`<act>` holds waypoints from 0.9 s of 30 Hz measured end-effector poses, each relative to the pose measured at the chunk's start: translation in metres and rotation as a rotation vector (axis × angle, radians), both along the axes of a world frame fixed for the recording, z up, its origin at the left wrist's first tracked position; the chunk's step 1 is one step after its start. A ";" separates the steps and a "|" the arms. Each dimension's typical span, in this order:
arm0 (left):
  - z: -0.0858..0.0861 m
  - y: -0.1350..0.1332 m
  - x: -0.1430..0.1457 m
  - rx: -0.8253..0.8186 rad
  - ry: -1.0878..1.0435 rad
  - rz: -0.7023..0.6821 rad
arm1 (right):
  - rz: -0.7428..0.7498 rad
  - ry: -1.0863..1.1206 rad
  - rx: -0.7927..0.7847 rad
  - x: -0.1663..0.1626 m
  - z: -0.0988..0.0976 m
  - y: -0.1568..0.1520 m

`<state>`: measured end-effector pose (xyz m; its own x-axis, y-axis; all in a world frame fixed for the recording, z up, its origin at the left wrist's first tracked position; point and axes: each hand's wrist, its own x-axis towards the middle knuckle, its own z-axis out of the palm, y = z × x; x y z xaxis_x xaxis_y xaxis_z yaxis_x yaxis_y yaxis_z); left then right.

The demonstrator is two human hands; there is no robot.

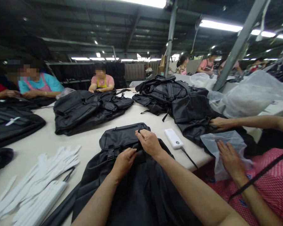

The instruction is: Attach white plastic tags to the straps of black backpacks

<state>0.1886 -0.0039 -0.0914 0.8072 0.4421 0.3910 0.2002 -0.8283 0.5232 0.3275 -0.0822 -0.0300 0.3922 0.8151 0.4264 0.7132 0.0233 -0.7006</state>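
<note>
A black backpack lies on the table right in front of me, its top flap pointing away. My right hand pinches a short black strap at the right side of the flap. Just left of it, my left hand rests low over the flap's near edge with its fingers closed; what they hold, if anything, is hidden. A black buckle on a strap shows to the left of my left hand.
White strips and a white power bank lie left; another power bank lies right. Black bags and a bag pile stand beyond. At right, a co-worker's hand touches a clear plastic bag. Other people sit further back.
</note>
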 end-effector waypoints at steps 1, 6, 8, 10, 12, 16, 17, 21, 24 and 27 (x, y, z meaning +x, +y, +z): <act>-0.001 -0.001 -0.002 0.016 -0.024 0.029 | -0.047 -0.050 -0.102 0.003 -0.005 0.001; -0.001 -0.003 -0.007 -0.080 -0.201 0.171 | 0.046 -0.012 -0.336 -0.007 -0.037 0.000; -0.001 -0.001 -0.006 -0.184 -0.230 0.249 | 0.144 0.099 -0.348 -0.020 -0.046 -0.004; -0.002 0.000 -0.005 -0.246 -0.230 0.294 | 0.214 0.296 -0.316 -0.031 -0.051 -0.005; -0.003 -0.001 -0.004 -0.237 -0.229 0.290 | 0.174 0.405 -0.264 -0.038 -0.054 -0.003; -0.005 -0.009 -0.003 -0.139 -0.248 0.285 | -0.045 0.288 -0.166 -0.044 -0.060 0.010; -0.005 -0.011 -0.003 -0.116 -0.247 0.303 | -0.046 0.311 -0.145 -0.045 -0.062 0.014; -0.007 -0.018 -0.008 -0.039 -0.175 0.331 | 0.062 0.565 -0.088 -0.047 -0.063 0.021; -0.005 -0.015 -0.019 -0.072 -0.159 0.257 | 0.154 0.776 -0.066 -0.045 -0.060 0.018; 0.003 -0.001 -0.030 -0.084 -0.199 0.330 | 0.109 0.872 -0.161 -0.040 -0.058 0.012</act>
